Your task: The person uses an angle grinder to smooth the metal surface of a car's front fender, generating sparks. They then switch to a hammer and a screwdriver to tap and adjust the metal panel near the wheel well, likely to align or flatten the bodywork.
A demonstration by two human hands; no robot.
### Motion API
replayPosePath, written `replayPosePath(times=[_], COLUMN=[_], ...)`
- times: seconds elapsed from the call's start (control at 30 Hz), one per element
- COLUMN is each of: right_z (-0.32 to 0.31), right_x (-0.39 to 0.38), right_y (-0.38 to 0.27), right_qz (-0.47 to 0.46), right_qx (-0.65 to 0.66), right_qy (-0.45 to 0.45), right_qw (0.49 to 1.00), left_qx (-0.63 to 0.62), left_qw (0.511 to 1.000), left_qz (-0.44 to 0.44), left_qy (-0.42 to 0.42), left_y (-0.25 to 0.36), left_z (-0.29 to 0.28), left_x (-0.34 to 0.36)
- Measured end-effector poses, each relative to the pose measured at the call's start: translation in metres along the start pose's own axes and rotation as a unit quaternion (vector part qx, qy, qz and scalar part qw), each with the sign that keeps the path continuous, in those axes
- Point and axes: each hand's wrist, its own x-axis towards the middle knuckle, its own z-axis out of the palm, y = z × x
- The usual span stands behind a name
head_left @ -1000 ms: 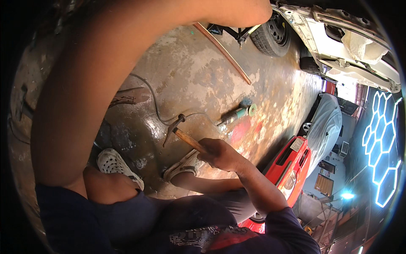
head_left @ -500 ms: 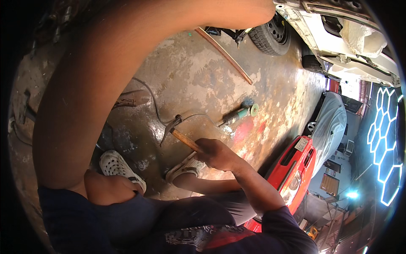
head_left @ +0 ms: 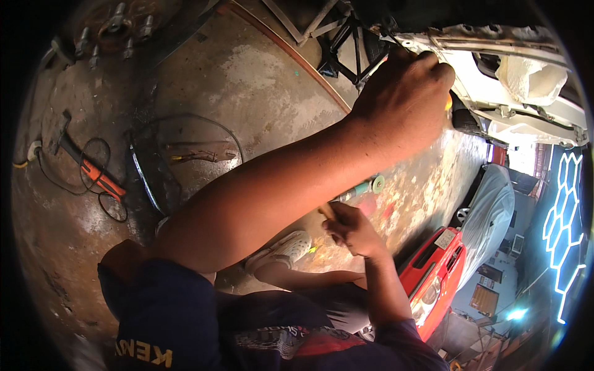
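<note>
My left hand (head_left: 405,93) is raised across the view in a fist beside the pale underside of a car body (head_left: 461,59). It grips a slim tool, mostly hidden, whose yellow-orange end (head_left: 448,102) pokes out below the fingers. Lower down, my right hand (head_left: 354,230) is closed around a hammer's wooden handle (head_left: 326,211). My left forearm covers the hammer head. Beyond the right hand, a green angle grinder (head_left: 359,189) with a disc lies on the floor.
A wheel hub with studs (head_left: 116,25) is at upper left. An orange-handled corded tool (head_left: 99,176), a rusty metal piece (head_left: 204,151) and a long reddish bar (head_left: 288,59) lie on the floor. A black stand (head_left: 343,59) is near the car body; a red car (head_left: 427,278) stands at right.
My left arm has swung down and across, bringing its fist into view by the car body. My right hand has moved right with the hammer, whose head is now hidden.
</note>
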Motion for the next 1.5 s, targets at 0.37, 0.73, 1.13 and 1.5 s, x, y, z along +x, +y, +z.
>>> replayPosePath(times=[0.37,0.73,1.13,1.5], right_z=[-0.042,-0.007,0.007,-0.038], right_x=[-0.024,-0.019,-0.023,-0.119], right_y=[-0.021,-0.043,-0.055,-0.140], right_qz=[-0.003,0.048,0.057,-0.340], right_qx=[0.013,-0.032,-0.063,-0.348], right_qy=[0.074,0.025,0.041,0.239], right_qw=[0.997,0.998,0.996,0.840], left_qx=[-0.077,-0.223,-0.228,-0.226], left_qw=[0.995,0.972,0.973,0.970], left_qz=[0.059,0.049,0.046,0.086], left_qy=[0.035,0.054,-0.008,-0.008], left_y=[-0.036,-0.068,-0.065,-0.075], left_z=[-0.009,-0.024,-0.046,-0.039], left_x=[-0.018,-0.020,-0.012,0.006])
